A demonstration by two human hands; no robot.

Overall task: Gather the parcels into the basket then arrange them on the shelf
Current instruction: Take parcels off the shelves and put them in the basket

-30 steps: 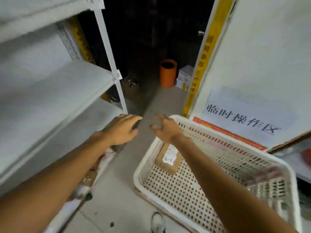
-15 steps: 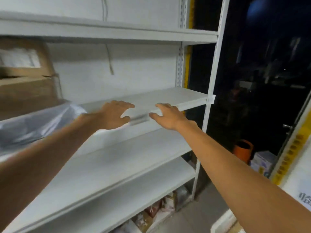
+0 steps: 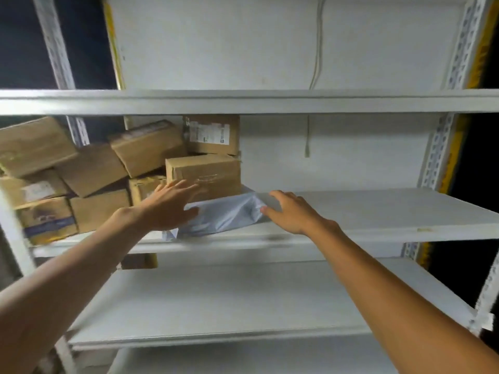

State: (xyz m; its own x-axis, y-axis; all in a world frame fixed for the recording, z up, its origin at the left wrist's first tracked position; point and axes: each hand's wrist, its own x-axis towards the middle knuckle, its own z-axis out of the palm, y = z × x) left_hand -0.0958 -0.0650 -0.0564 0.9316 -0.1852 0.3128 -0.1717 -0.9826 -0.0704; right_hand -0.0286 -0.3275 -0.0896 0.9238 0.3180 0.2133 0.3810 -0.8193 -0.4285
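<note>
Parcels [image 3: 108, 168] sit heaped on the middle shelf [image 3: 378, 211] from about nine to eleven o'clock, mostly cardboard boxes leaning on one another. At the heap's right edge a brown box [image 3: 205, 171] rests on a grey bag [image 3: 229, 215] that lies along the shelf's front lip. The left hand [image 3: 167, 209] reaches in at about ten o'clock with its fingers [image 3: 186, 186] spread and straight, over the bag's left end and just in front of the brown box; whether they touch either one I cannot tell. The right hand [image 3: 290, 214] hovers at about one o'clock, fingers also spread, its thumb just beside the bag's crumpled right end. Neither hand holds anything, and the basket is not in view. The stretch of shelf toward three o'clock is bare. The hands look set to square up or slide the bag and the box on it. The risk is in that stack: the bag is soft and slick, so a push on it alone could tip the brown box off the front. A tilted box [image 3: 147, 147] leans against its neighbours at eleven o'clock, and a nudge to the heap could bring it sliding down. The bag's corner also overhangs the lip, so a careless pull could drag it off the shelf.
</note>
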